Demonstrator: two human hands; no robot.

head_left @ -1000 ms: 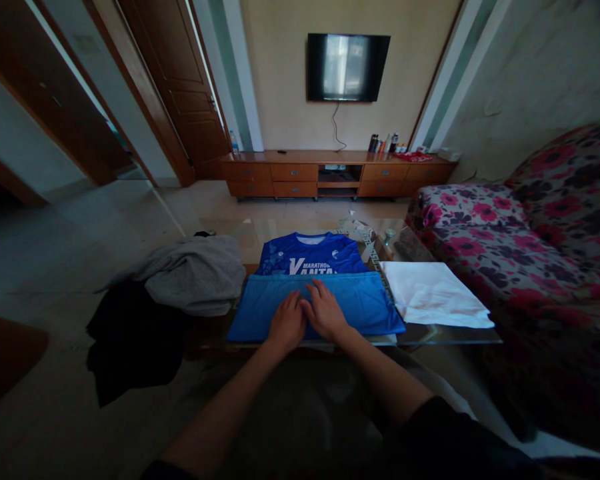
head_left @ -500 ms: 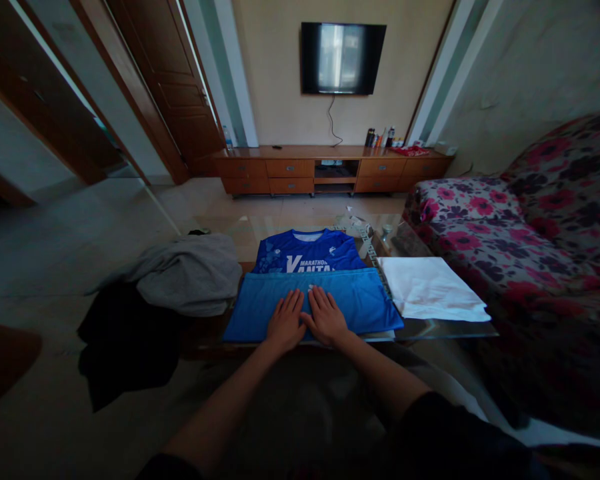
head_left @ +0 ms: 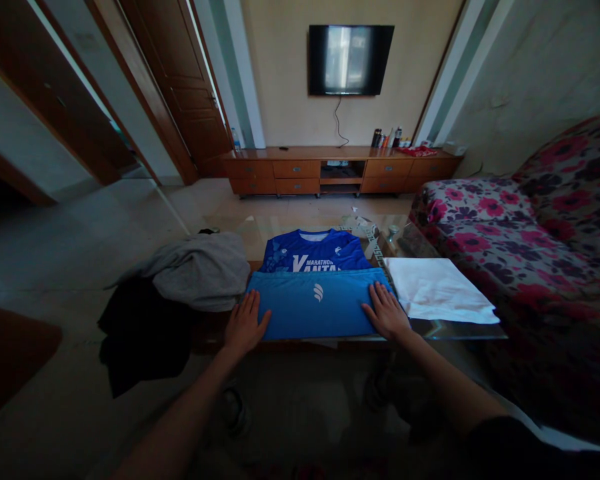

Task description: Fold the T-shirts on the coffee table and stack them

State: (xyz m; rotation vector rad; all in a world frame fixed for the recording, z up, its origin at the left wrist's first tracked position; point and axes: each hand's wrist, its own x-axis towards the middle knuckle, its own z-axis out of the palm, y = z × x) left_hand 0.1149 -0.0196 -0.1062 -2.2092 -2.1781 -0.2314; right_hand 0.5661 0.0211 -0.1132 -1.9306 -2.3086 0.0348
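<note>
A blue sleeveless sports shirt (head_left: 290, 307) lies on a glass-topped table, its lower part folded up over the chest so that a lighter blue panel with a white logo faces me. White lettering on the chest shows above the fold, partly covered by it. My left hand (head_left: 246, 325) rests flat on the left end of the folded panel, thumb spread from the fingers. At the panel's right end lies my right hand (head_left: 387, 313), palm down with fingers apart. Neither hand grips the cloth.
Grey (head_left: 205, 270) and black clothes (head_left: 145, 333) are heaped at the table's left, the black hanging over the edge. A folded white cloth (head_left: 440, 290) lies on the right. Beyond stand a flowered sofa (head_left: 510, 233) and a low wooden cabinet (head_left: 295, 170) beneath a television (head_left: 350, 60).
My hands have slid apart from the middle of the folded panel to its left and right ends, uncovering the white logo. The view has shifted slightly.
</note>
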